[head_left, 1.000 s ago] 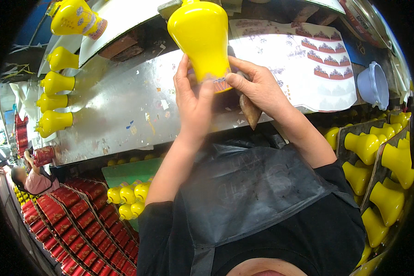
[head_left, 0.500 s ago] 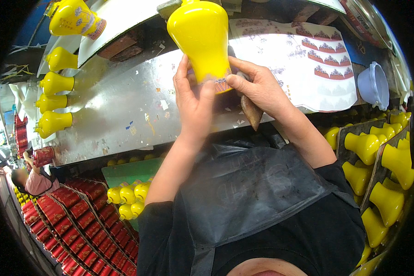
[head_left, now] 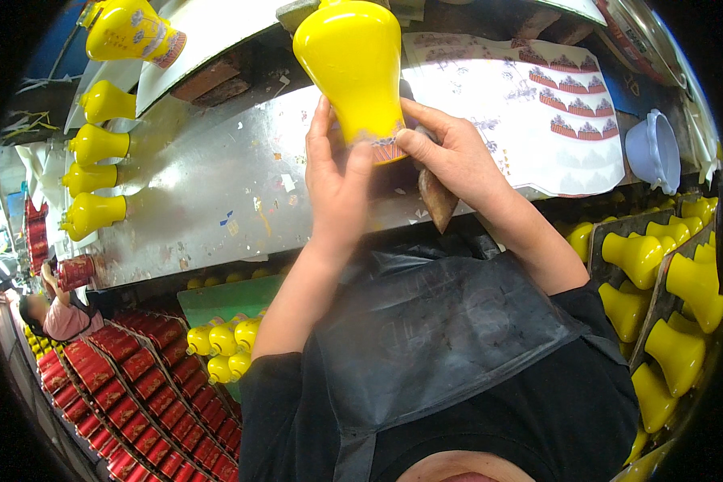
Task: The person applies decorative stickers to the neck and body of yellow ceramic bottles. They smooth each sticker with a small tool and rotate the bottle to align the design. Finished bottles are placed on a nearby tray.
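A glossy yellow vase (head_left: 349, 64) leans away from me over the metal table, its narrow foot toward me. Around that foot runs a patterned decal band (head_left: 387, 150) in reddish and purple-grey tones. My left hand (head_left: 335, 173) is closed on the left side of the foot, its thumb at the band and slightly blurred. From the right, my right hand (head_left: 462, 157) grips the foot, with the thumb on the band's edge. A flat brown scraper-like tool (head_left: 438, 201) is tucked under the right hand's fingers and points toward me; its upper end is hidden.
Decal sheets (head_left: 554, 173) lie on the table (head_left: 201, 201) at right, beside a pale blue bucket (head_left: 653, 151). Several yellow vases (head_left: 100, 145) line the left end; a decorated one (head_left: 132, 32) stands behind. Racks of yellow vases (head_left: 675, 353) flank my right, red vessels (head_left: 136, 394) my left. Another person (head_left: 68, 317) works far left.
The vase and both hands have shifted very slightly to the right. The scraper-like tool has tilted a little more toward me. The grip looks the same.
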